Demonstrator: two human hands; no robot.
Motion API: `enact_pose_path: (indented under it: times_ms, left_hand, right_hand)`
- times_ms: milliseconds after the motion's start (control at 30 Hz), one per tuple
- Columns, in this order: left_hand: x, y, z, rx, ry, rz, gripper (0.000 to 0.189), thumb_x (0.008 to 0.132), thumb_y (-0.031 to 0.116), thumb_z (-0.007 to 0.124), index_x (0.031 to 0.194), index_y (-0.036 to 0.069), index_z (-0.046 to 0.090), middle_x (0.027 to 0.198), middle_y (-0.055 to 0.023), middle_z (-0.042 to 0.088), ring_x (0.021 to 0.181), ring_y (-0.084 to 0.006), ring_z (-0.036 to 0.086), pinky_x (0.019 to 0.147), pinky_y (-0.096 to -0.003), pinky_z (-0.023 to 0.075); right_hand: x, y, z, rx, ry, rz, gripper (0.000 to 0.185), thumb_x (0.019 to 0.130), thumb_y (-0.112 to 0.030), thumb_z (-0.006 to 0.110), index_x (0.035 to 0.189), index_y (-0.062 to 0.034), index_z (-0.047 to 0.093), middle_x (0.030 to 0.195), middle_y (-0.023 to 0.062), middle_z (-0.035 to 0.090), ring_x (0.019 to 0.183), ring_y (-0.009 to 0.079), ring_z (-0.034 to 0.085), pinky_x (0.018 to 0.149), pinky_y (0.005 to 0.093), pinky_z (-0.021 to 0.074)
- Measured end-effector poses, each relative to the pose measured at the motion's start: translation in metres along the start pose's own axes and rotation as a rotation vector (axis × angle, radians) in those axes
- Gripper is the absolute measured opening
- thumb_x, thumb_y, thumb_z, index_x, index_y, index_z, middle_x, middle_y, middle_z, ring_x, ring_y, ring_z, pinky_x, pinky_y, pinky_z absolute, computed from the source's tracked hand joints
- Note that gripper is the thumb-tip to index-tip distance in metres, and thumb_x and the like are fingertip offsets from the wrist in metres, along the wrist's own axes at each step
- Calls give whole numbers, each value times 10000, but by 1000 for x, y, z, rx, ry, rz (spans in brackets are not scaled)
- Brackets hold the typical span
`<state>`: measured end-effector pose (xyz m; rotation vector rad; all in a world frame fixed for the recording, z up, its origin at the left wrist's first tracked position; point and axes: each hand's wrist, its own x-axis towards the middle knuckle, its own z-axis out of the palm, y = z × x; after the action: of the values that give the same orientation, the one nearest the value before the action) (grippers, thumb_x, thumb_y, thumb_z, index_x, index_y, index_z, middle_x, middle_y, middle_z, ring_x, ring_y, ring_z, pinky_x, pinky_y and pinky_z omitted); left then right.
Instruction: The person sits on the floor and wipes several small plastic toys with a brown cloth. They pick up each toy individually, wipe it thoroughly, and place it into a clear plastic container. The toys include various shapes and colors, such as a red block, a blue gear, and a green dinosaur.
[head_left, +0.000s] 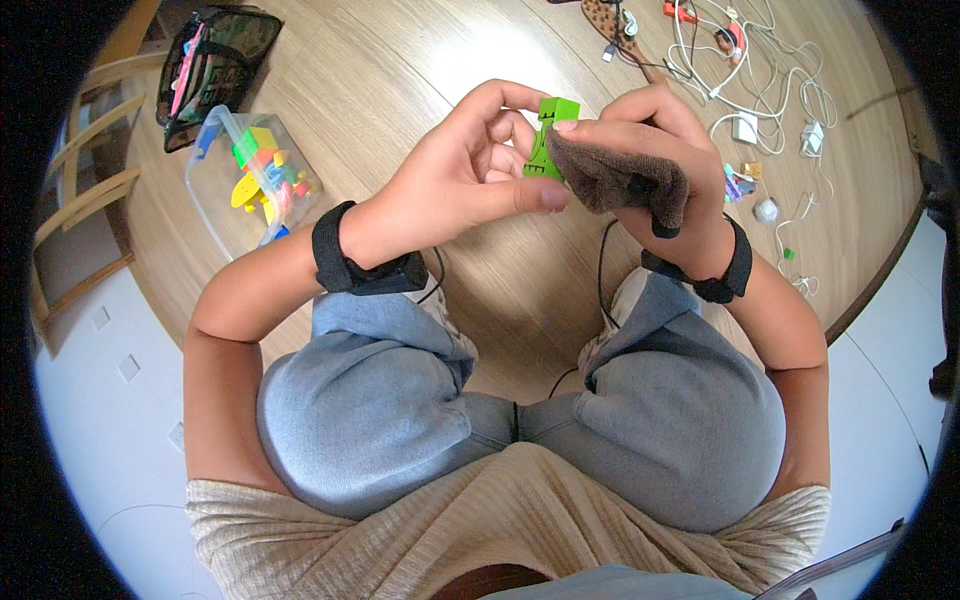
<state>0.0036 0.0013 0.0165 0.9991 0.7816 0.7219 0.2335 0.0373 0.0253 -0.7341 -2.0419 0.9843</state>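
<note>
Above the wooden floor, between my two hands, is a green toy block (558, 110) with black markings and a curved cut-out on one side. My left hand (480, 154) holds the block from the left, fingers bent around its far end and thumb near its lower edge. A brown cloth (619, 176) is bunched in my right hand (664, 142). The right thumb presses the cloth against the block's right side. Part of the block is hidden behind the cloth and fingers.
A clear plastic bin (217, 195) with colourful toy blocks stands at left, beside a camouflage mesh bag (217, 71). Tangled white cables (780, 97), a charger (745, 128) and a wooden brush (611, 26) lie at right. Small toy pieces (739, 184) sit near my right wrist.
</note>
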Motion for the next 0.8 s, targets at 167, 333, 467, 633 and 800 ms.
enact_pose_path:
  times_ms: [167,333,467,633,800]
  left_hand:
    - [1,-8,8,-45,20,62,618,840,-64,727,1335,48,374,940,1,510,812,-8,540,666,-149,453]
    - [2,-9,5,-3,-11,27,683,827,-152,655,1399,34,333,1091,-86,567,990,-150,622,896,-314,556]
    - [5,-7,1,-47,-12,40,665,844,-134,647,1405,34,333,1054,-89,575,913,-166,654,843,-309,575]
    - [10,-3,-4,-88,26,60,719,851,-102,660,1455,49,300,1025,-82,569,916,-173,666,794,-286,576]
    - [12,1,0,-89,-19,79,813,842,-90,684,1510,78,253,1053,-70,563,956,-163,666,818,-260,562]
  right_hand:
    - [4,7,-4,-11,-5,5,412,711,59,684,1091,-92,735,911,57,602,804,180,610,711,275,488]
    - [7,11,-5,-30,67,21,425,651,66,655,1035,-94,743,875,72,619,818,218,623,719,298,496]
    - [6,11,-4,-28,66,13,439,650,74,646,1043,-97,743,876,69,620,817,214,623,721,295,496]
    - [-1,3,1,50,2,37,451,664,63,670,1077,-106,736,902,65,620,817,205,622,725,289,493]
    - [0,5,0,65,4,30,450,669,63,685,1081,-109,737,913,65,619,814,199,622,728,288,493]
